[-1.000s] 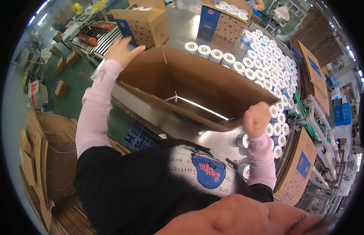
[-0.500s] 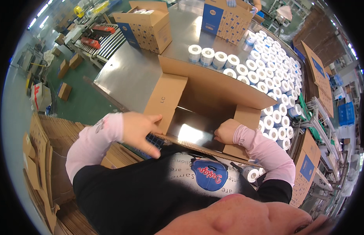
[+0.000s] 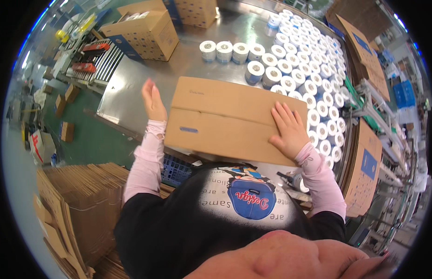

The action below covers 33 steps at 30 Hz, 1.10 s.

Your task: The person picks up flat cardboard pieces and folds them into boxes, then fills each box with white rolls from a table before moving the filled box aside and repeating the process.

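Observation:
A brown cardboard box [image 3: 225, 122] stands on the metal table in front of me. Its two long flaps lie folded down and meet at a seam running across the top. My right hand [image 3: 289, 129] rests flat on the right end of these flaps, fingers stretched out. At the box's left edge my left hand [image 3: 154, 103] is held upright with its fingers extended, holding nothing; whether it touches the cardboard I cannot tell. Just behind the box stand several white rolls [image 3: 255, 69] with blue lower parts. The inside of the box is hidden.
Many more rolls [image 3: 313, 69] crowd the right side of the metal table [image 3: 188, 69]. An open, filled carton [image 3: 158, 37] stands at the far left, beside a roller conveyor [image 3: 99, 60]. Flattened cardboard [image 3: 86, 204] is stacked at my lower left. Printed cartons [image 3: 363, 169] stand at the right.
The box's long flaps, raised before, are now folded down over the opening. My right hand has come out from inside onto the top; my left hand has moved up along the left side.

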{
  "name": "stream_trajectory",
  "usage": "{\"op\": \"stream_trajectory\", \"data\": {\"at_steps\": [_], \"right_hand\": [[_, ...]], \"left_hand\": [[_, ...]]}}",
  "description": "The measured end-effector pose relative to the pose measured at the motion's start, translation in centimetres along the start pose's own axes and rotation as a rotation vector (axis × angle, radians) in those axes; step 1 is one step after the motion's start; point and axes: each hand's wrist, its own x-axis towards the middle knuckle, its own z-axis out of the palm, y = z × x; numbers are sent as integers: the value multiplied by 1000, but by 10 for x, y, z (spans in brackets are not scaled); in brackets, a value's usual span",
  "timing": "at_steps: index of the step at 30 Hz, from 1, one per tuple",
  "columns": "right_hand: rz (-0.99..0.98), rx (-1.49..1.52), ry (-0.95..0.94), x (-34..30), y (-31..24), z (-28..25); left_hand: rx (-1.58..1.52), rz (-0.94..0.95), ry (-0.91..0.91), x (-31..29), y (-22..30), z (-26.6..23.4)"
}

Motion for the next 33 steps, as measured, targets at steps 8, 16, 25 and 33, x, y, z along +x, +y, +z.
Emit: {"op": "stream_trajectory", "data": {"at_steps": [8,16,25,33], "right_hand": [[795,210,245,-179,198,42],[976,2072,285,-176,126,212],[920,1562,353,-61,57,110],[897,183,-179,-5,1,22]], "left_hand": [[2,-1073,-702,-158,-183,-40],[-509,-624,-860,52,88,-65],[179,-290,-1926,-80,153,134],[1366,667,-629,31,89,72]]}}
